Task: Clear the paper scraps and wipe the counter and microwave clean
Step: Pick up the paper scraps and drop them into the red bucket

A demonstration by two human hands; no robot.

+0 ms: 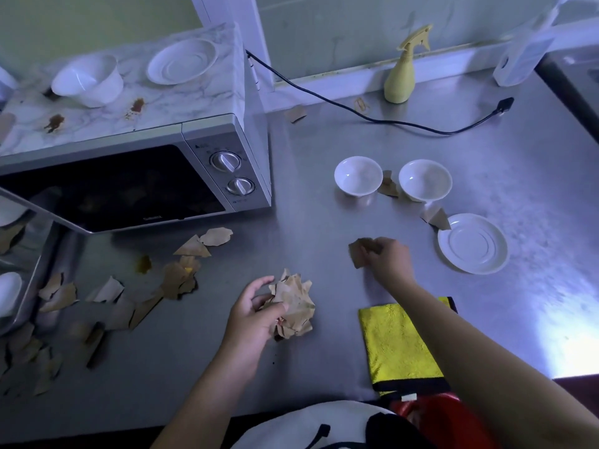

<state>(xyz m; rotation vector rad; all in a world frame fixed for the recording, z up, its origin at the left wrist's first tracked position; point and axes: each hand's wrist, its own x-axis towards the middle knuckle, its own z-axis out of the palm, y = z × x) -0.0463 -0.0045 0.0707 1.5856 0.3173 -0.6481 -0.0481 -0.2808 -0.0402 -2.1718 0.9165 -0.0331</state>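
Note:
My left hand (251, 314) grips a crumpled wad of brown paper scraps (296, 303) just above the steel counter (308, 205). My right hand (387, 259) pinches a single brown scrap (358, 252) in the middle of the counter. Several loose scraps (181, 270) lie in front of the microwave (136, 176), with more between the two small bowls (388, 186) and beside the saucer (436, 218). A yellow cloth (397, 338) lies near the front edge, under my right forearm. Brown stains (54, 122) mark the microwave's marbled top.
A yellow spray bottle (402, 77) stands at the back wall. A black power cord (372, 119) trails across the counter. Two small white bowls (358, 175) and a white saucer (472, 243) sit at right. A bowl (87, 80) and plate (182, 61) rest on the microwave.

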